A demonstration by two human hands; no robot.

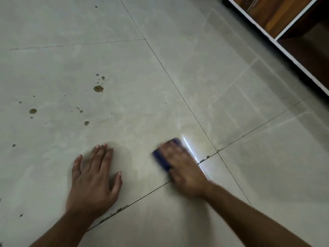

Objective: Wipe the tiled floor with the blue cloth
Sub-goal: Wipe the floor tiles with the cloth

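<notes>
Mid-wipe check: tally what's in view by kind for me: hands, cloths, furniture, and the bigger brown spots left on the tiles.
Hands: 2, left hand flat on the tiled floor, right hand pressing the cloth
Blue cloth: 1
Wooden shelf unit: 1
Larger brown spots: 3, at; smaller specks too many to count surely
Total: 7

Left hand (94, 177) flat on floor (160, 77); cloth (161, 157) under right hand (185, 170).

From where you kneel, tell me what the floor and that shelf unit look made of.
Floor: glazed ceramic or stone-look tile, probably; pale grey, glossy, it mirrors the shelf, with thin dark grout lines. Shelf unit: wood or wood-look laminate, brown grain inside, smooth white edging.
</notes>
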